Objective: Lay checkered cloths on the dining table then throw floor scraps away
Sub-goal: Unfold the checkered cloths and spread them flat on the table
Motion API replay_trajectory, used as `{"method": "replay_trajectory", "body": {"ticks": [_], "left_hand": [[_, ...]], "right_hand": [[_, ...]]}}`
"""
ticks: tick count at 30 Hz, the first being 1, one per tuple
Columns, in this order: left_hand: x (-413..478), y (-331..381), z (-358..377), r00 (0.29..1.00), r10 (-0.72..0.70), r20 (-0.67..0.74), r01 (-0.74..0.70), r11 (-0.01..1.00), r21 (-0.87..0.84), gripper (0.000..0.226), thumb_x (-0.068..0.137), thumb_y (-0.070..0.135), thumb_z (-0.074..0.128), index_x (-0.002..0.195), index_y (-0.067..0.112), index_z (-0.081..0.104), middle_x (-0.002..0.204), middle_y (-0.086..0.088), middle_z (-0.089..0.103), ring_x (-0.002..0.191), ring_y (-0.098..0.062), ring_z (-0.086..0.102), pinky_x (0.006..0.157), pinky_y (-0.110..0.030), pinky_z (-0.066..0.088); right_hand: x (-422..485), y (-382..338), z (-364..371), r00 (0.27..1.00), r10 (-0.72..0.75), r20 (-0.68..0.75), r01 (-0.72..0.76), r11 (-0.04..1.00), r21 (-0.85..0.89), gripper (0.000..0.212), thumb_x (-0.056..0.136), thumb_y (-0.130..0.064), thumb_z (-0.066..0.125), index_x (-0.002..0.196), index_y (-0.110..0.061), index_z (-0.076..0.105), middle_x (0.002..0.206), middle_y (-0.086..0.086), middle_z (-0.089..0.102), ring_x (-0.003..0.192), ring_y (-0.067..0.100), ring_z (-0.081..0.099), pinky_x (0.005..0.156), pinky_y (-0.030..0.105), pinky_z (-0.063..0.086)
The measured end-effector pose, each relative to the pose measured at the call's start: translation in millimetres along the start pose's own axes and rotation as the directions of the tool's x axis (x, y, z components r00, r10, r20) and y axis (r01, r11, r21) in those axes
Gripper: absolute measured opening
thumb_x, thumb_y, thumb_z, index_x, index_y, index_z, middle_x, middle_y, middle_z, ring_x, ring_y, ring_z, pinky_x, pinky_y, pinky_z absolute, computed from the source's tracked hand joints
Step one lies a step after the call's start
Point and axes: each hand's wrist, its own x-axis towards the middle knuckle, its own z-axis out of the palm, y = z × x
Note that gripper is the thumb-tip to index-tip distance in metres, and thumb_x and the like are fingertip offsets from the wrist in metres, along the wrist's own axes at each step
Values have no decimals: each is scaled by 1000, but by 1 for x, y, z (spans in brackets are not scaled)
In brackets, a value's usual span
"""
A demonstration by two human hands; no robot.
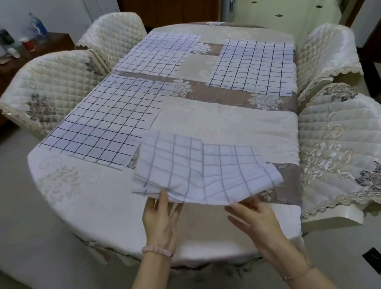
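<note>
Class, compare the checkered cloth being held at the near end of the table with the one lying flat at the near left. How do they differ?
The held cloth is rumpled, its near edge lifted by the left hand and right hand; the near-left cloth lies flat and untouched. The held cloth's grid looks pale grey; the near-left cloth's lines look dark. Both are white checkered cloths.

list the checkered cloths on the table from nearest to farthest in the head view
held cloth in both hands → near-left cloth lying flat → right cloth → far-left cloth
</note>
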Motion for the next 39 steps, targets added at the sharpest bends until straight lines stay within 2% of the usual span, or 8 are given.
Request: {"method": "replay_trajectory", "body": {"ticks": [9,13,18,22,27,32,36,39], "left_hand": [[18,-18,-61,965,-201,-171,220,971,99,18,97,11,46,81,8,53,64,-8,69,55,-13,69,50,-27,58],[32,-11,-81,950,-289,-122,308,932,191,14,97,11,46,90,8,58,84,-10,68,70,-17,70,56,-27,60],[48,3,-91,955,-278,-108,297,860,415,8,94,15,54,93,9,60,73,-6,66,60,-15,64,47,-23,54],[57,18,-96,965,-251,-75,255,832,492,10,94,15,54,98,9,62,73,-4,68,51,-9,63,39,-21,47],[75,26,-101,967,-195,-166,245,894,376,17,94,13,53,109,8,58,96,-10,66,79,-22,62,48,-23,56],[93,29,-90,954,-152,-259,227,929,292,14,95,12,51,101,3,60,92,-14,62,69,-22,62,58,-28,55],[96,32,-78,944,126,-306,130,711,691,35,93,21,54,123,2,49,119,-17,57,107,-32,56,90,-40,48],[66,25,-55,903,420,-89,-113,433,894,38,90,11,57,125,0,48,124,-20,53,111,-36,52,97,-41,42]], "right_hand": [[23,3,-31,959,281,45,-284,936,209,36,93,-34,54,121,-13,62,116,13,70,108,29,63,87,41,51],[38,-1,-36,953,301,46,-304,948,95,38,96,-28,51,130,-10,54,127,15,64,113,34,62,86,46,52],[58,-13,-29,961,267,-70,-274,950,-149,38,90,-24,62,123,-6,60,116,18,67,102,37,65,74,43,55],[75,-22,-26,972,208,-108,-230,935,-270,35,85,-14,67,116,4,63,109,22,68,98,39,64,85,47,53],[83,-22,-33,987,144,-65,-158,853,-498,27,84,-7,67,110,3,68,113,22,68,104,36,64,98,47,49],[70,-18,-39,970,234,64,-122,697,-707,17,83,-13,69,98,-15,75,89,4,77,77,17,72,62,25,55],[53,-15,-35,957,265,115,-107,697,-709,15,87,-16,64,83,-11,78,74,0,76,62,10,68,54,19,51],[42,-10,-30,968,217,128,-78,743,-665,22,90,-24,62,79,-13,77,71,-3,74,58,10,66,51,17,46]]}}
